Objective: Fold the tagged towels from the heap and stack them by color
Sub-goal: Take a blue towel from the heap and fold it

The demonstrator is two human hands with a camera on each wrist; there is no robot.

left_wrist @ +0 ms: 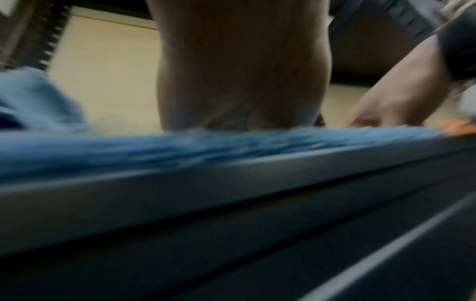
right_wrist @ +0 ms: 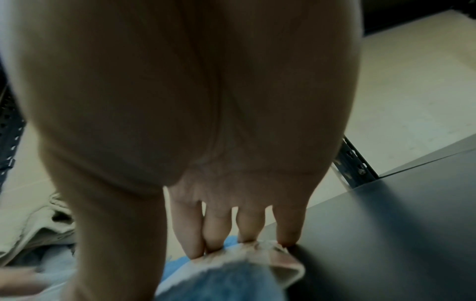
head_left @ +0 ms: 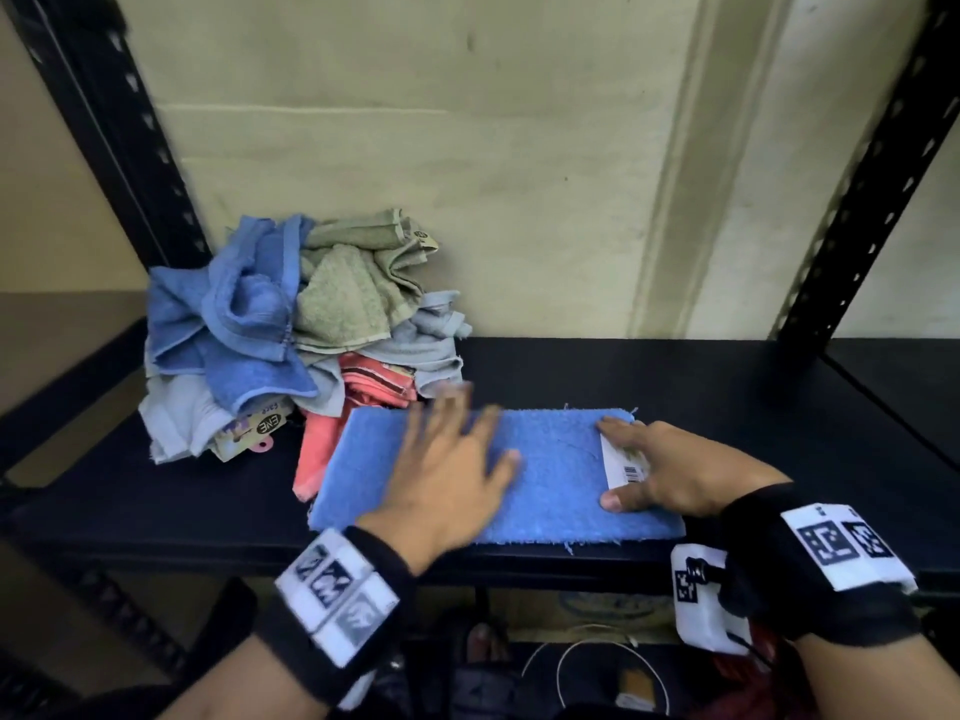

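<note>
A folded blue towel (head_left: 550, 480) lies flat on the black shelf (head_left: 727, 387), near its front edge. My left hand (head_left: 457, 459) rests flat on the towel's left half with fingers spread; it is blurred. My right hand (head_left: 644, 470) presses the towel's right end with straight fingers, on the white barcode tag (head_left: 621, 467). In the right wrist view the fingertips (right_wrist: 195, 248) press down on the tag (right_wrist: 273, 256) and the blue towel (right_wrist: 221, 277). The left wrist view shows the towel (left_wrist: 180, 148) edge-on along the shelf rim. The heap (head_left: 291, 335) of blue, green, grey and coral towels sits at the back left.
A coral towel (head_left: 317, 449) spills from the heap and touches the blue towel's left edge. Black slotted uprights (head_left: 119, 132) (head_left: 872, 189) frame the shelf. The wall (head_left: 467, 148) stands behind. Cables and boxes lie under the shelf (head_left: 597, 667).
</note>
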